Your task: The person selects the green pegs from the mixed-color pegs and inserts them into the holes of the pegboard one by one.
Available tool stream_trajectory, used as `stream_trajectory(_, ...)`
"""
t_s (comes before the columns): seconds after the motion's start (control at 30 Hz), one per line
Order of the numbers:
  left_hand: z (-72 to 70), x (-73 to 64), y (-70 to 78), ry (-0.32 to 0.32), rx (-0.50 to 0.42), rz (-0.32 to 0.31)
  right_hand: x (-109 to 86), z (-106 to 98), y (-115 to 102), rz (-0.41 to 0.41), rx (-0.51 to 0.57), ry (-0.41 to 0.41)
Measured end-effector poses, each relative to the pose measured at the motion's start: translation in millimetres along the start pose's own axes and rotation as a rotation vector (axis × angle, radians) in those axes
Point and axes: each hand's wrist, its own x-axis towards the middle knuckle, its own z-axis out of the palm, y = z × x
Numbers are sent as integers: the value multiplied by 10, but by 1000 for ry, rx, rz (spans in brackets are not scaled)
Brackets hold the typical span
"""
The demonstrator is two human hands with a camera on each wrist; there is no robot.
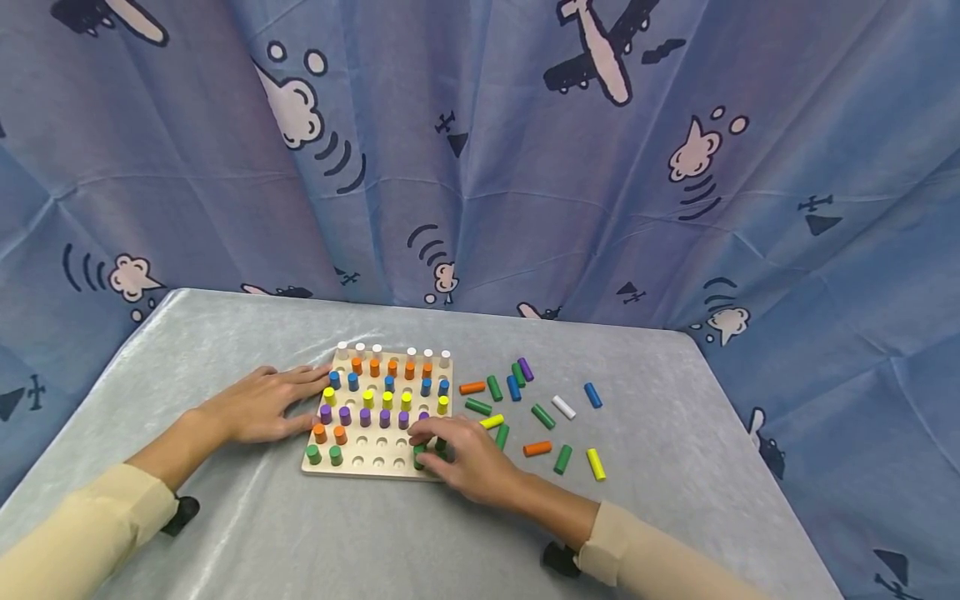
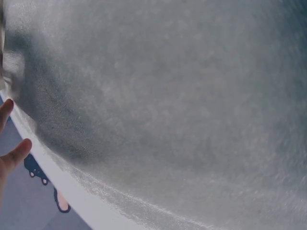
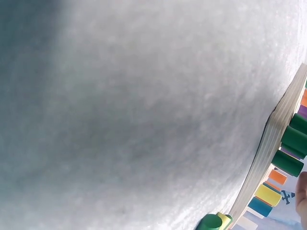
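Note:
A wooden pegboard [image 1: 367, 474] lies on the table with rows of coloured pegs standing in its holes. At its front row, my right hand [image 1: 474, 460] pinches a green peg [image 1: 418, 459] between thumb and fingers; whether the peg is fully seated cannot be told. Two green pegs stand at the row's left end, and another is partly hidden behind the right hand. My left hand [image 1: 258, 404] lies with fingers extended at the board's left edge, its fingertips touching it. The right wrist view catches a fingertip [image 3: 301, 196] beside green pegs [image 3: 288, 163] at the board's edge.
Loose pegs in several colours are scattered right of the board, among them a white peg [image 1: 563, 407], a blue peg [image 1: 592, 395] and a yellow peg [image 1: 596, 464]. A grey cloth [image 1: 300, 542] covers the table. Behind it hangs a blue printed curtain [image 1: 510, 233].

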Motion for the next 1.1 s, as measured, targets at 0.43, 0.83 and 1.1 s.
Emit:
stream_trajectory(0.43,10,6,-2,1,0,-1,-24,-18,18,-21,30,-10)
stream_trajectory(0.83,21,6,-5,9,8,-1,-44,-30,38,-39,19,-11)
stream_trajectory(1.1,29,17,-1,8,10,-3,-45,-25,28,-65,-2,-5)
